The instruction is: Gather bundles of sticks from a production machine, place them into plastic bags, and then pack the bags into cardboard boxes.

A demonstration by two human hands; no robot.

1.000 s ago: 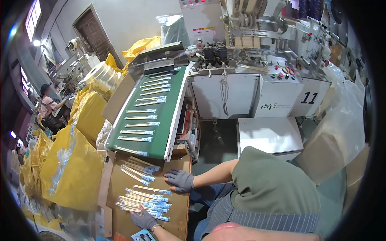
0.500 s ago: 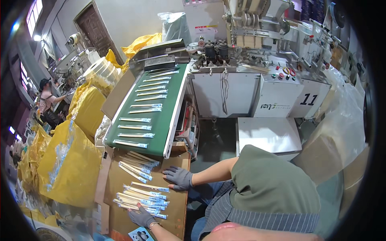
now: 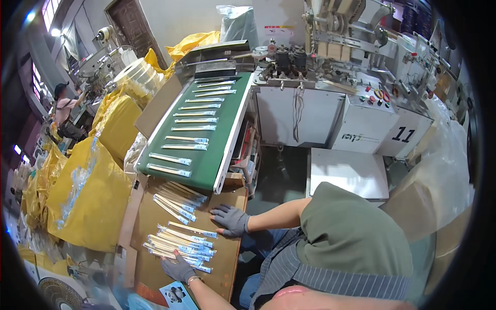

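Observation:
My left hand [image 3: 178, 269], in a grey glove with bare fingertips, lies against the near side of a loose pile of wrapped chopsticks [image 3: 178, 245]. Its fingers are stretched out and touch the nearest packets; none is lifted. My right hand [image 3: 231, 220], gloved the same way, rests flat with fingers spread at the right edge of the brown tabletop [image 3: 217, 281], beside the pile. A smaller fanned group of chopstick packets [image 3: 175, 201] lies farther off, below the belt's end. Each packet has a clear wrapper with a blue end.
Beyond the tabletop, a green conveyor belt [image 3: 155, 178] carries several spaced chopstick packets. A blue card with a panda picture [image 3: 175, 295] lies near my left wrist. Yellow bags [image 3: 88, 206] stand at left. White machine cabinets [image 3: 302, 113] stand behind, and a person [image 3: 66, 111] works far left.
The whole view has shifted slightly, so the belt and machines sit higher and farther right. Both hands stay in about the same places on the tabletop.

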